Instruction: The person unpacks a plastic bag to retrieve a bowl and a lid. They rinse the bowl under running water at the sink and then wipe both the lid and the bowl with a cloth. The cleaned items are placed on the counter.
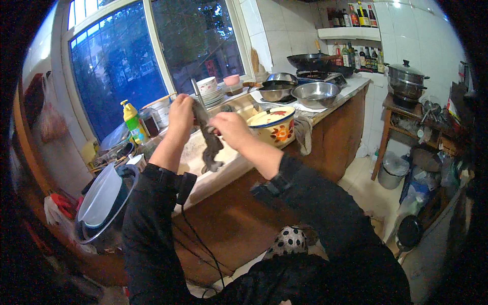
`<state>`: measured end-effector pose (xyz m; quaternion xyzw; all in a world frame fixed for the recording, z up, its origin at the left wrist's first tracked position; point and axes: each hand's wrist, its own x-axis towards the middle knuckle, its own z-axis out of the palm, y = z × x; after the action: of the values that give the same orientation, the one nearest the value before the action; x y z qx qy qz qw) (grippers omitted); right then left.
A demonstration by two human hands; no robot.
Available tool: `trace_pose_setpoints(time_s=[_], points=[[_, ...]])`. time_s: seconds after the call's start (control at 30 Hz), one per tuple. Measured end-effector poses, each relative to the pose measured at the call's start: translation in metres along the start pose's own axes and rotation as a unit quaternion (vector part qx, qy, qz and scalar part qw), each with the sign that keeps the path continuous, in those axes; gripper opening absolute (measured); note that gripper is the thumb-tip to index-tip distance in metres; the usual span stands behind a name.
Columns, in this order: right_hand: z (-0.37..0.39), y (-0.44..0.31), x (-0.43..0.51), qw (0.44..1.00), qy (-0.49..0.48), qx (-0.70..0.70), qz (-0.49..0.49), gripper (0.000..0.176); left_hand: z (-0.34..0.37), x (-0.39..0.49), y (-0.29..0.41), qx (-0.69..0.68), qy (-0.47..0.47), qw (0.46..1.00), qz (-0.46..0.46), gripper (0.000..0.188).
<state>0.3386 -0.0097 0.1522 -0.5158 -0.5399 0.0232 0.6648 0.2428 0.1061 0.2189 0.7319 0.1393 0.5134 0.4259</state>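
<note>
A limp, dark grey cloth (212, 148), perhaps a rag, hangs in a twisted strip above the white sink (233, 170). Its top end is in the raised fist of my left hand (180, 113). Lower and to the right, my right hand (230, 129) pinches the strip along its side. The cloth's bottom end dangles over the basin near the front rim. Behind the hands rises a metal faucet (196, 88), partly covered by the cloth. An enamel pot with a flower pattern (273, 126) stands just right of my right hand.
Stacked plates (212, 100) and bowls stand behind the sink. A green bottle with yellow pump (133, 121) is at the left, above a plastic basin (101, 198). Steel bowls (316, 93) and a wok (309, 60) occupy the right counter. A cable (202, 244) hangs from my left sleeve.
</note>
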Motion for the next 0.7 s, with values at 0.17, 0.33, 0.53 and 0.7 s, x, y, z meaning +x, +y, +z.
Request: trace_pose_setpoints(time_s=[0.17, 0.33, 0.53, 0.7], points=[[-0.073, -0.024, -0.051, 0.984, 0.052, -0.149, -0.082, 0.03, 0.057, -0.045, 0.017, 0.197, -0.052, 0.964, 0.173, 0.026], [-0.135, -0.015, -0.125, 0.986, 0.133, 0.069, 0.069, 0.018, 0.124, -0.113, 0.015, 0.227, -0.196, 0.935, 0.189, 0.023], [-0.218, -0.015, -0.206, 0.972, 0.146, 0.031, 0.181, 0.02, 0.201, -0.184, -0.037, 0.235, -0.306, 0.897, 0.217, 0.021], [-0.251, -0.041, -0.26, 0.912, 0.163, 0.227, 0.3, 0.021, 0.247, -0.212, -0.05, 0.179, -0.329, 0.896, 0.237, 0.026]])
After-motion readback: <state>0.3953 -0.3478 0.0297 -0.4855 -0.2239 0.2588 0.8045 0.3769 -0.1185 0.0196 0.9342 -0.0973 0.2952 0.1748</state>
